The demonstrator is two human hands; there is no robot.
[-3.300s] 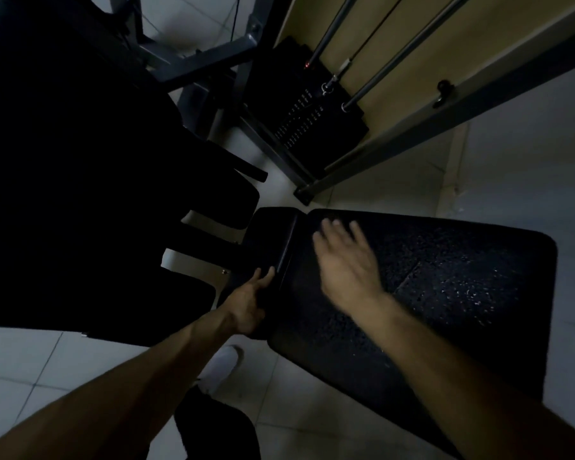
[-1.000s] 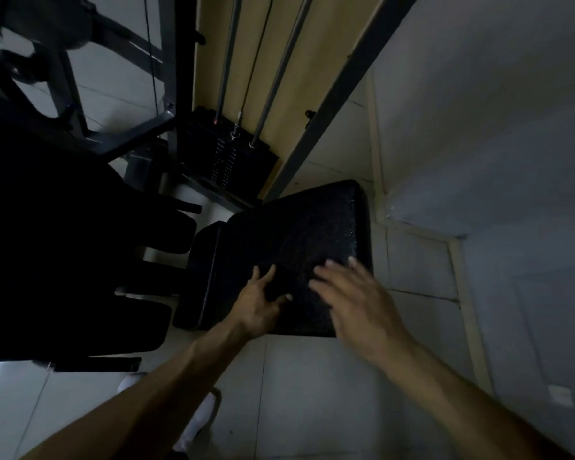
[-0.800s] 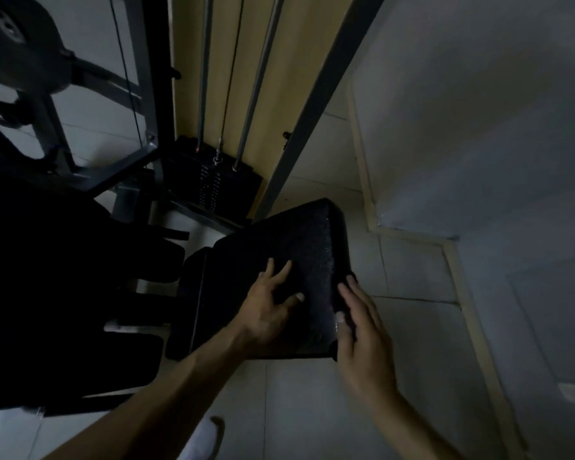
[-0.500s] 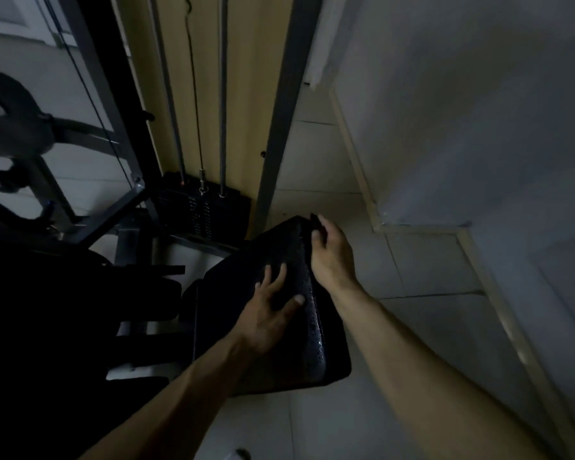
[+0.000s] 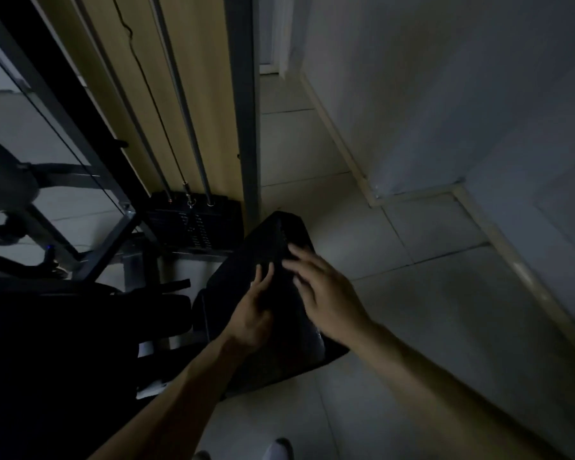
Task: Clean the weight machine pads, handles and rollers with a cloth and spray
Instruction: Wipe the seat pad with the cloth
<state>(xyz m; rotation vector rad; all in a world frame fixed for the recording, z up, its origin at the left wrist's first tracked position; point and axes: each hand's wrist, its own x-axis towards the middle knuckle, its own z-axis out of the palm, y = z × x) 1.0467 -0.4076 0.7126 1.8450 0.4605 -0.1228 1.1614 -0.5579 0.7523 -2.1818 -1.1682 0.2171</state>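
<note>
Left grip (image 5: 253, 313) rests spread on the black pad (image 5: 273, 363), right grip (image 5: 326, 300) spread over its edge.

Two hands (image 5: 251, 315), one pad (image 5: 279, 360), two rods (image 5: 194, 144) (one stack (image 5: 193, 224)).

The pad (image 5: 279, 360) is black, with a pale glossy glint along its right edge. The weight stack (image 5: 195, 227) behind it is black too, marked with two columns of small pale dashes. The guide rods (image 5: 180, 94) are grey, with a tiny red dot at the foot of the leftmost one. The panel (image 5: 200, 44) behind them is dull mustard yellow, and the upright post (image 5: 246, 111) is grey. The floor (image 5: 429, 293) is pale grey tile crossed by darker grout lines, the wall (image 5: 462, 78) bluish grey, the skirting (image 5: 339, 134) cream. A shoe (image 5: 281, 449) shows white.
</note>
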